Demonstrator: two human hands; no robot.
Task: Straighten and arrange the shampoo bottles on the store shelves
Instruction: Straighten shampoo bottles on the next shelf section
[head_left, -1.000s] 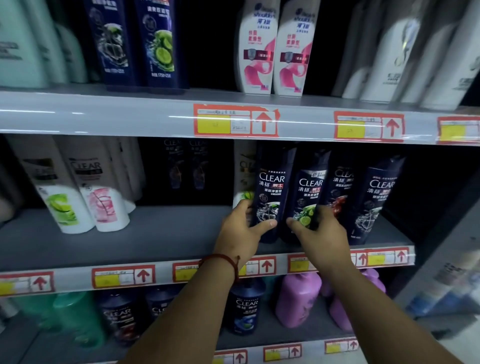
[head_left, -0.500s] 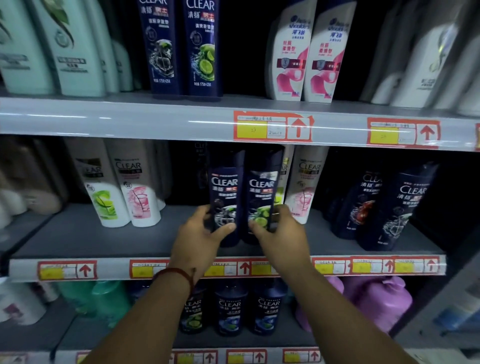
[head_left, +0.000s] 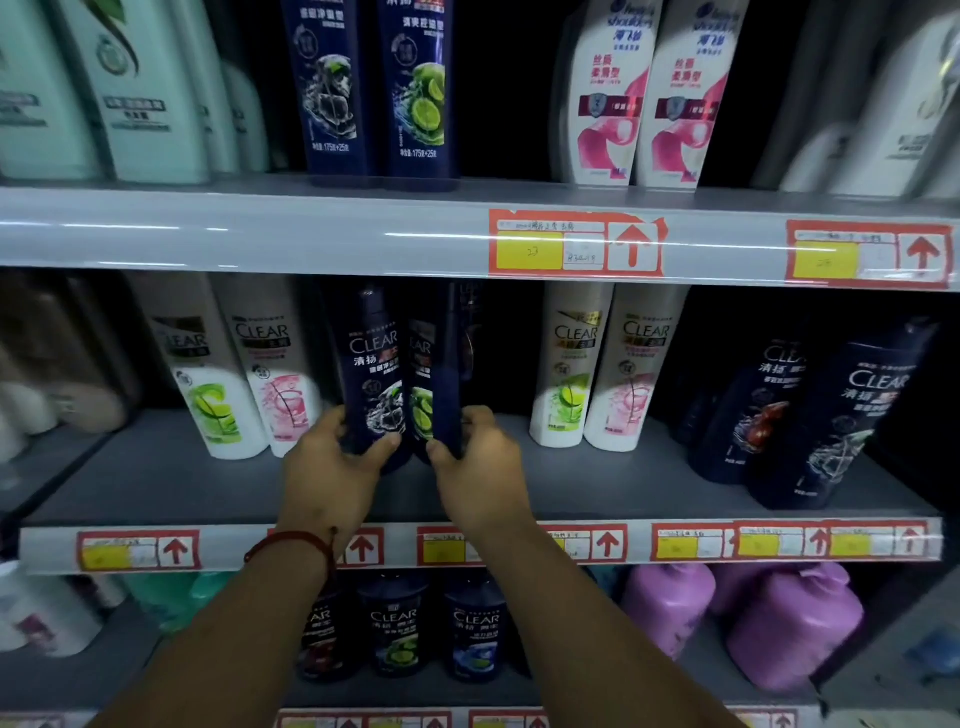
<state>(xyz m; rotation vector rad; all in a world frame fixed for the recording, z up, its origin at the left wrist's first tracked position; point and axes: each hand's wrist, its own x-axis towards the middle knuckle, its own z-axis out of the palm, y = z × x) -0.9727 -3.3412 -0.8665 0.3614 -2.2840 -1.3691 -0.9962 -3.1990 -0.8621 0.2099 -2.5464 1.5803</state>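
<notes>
Two dark blue Clear shampoo bottles stand upright side by side on the middle shelf. My left hand grips the base of the left dark bottle, the one with the grey splash label. The fingers of my right hand curl round the base of the right dark bottle, which has lime slices on its label and is turned partly sideways. Just left of them stand two white Clear bottles, and two more white Clear bottles stand to the right.
Two dark Clear bottles stand at the shelf's right end. The top shelf holds pale green bottles, dark blue bottles and white-and-pink bottles. The bottom shelf holds small dark Clear bottles and purple jugs. Red price tags line the shelf edges.
Both hands have carried the two dark bottles leftward along the middle shelf, from beside the right-end dark bottles to the gap next to the left white bottles. The right bottle has turned sideways.
</notes>
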